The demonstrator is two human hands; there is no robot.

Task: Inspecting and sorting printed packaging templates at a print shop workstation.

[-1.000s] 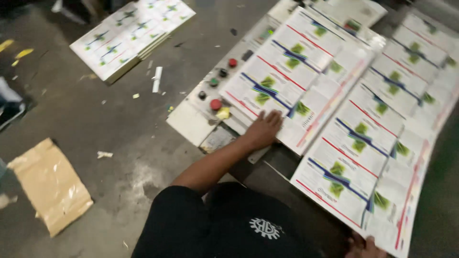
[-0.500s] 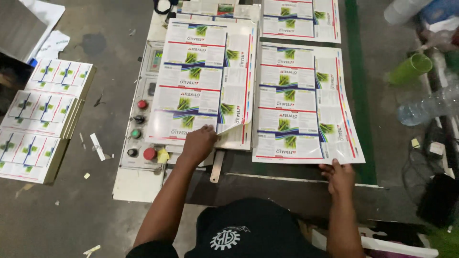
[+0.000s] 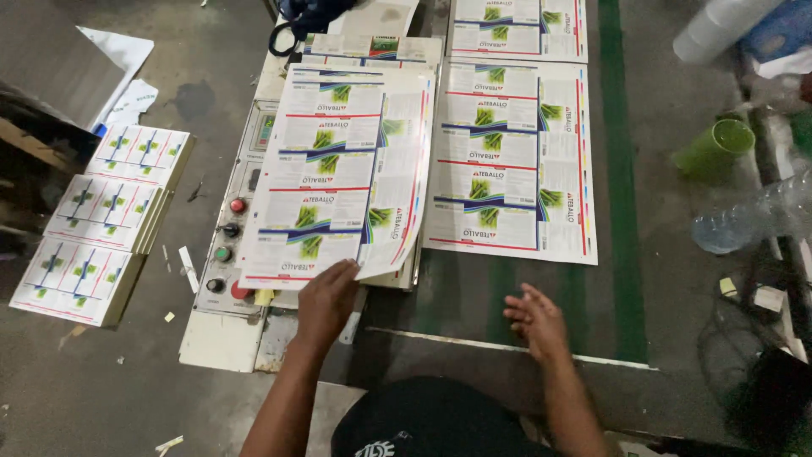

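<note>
Far left, on the floor: three stacks of printed sheets in a row, well apart from both hands. Right of them, a control panel with red, green and black round buttons, partly under the sheet in hand.

Left hand: fingers pressed flat on the near edge of the top printed sheet, not curled round it. The sheet's right edge is lifted and curling off the pile below it.

Right hand: fingers loosely spread, holding nothing, over bare table, just near of a second printed sheet that lies flat.

Right side: green cup lying on its side, contents not visible; clear plastic bottle also lying down, contents cannot be told.
</note>
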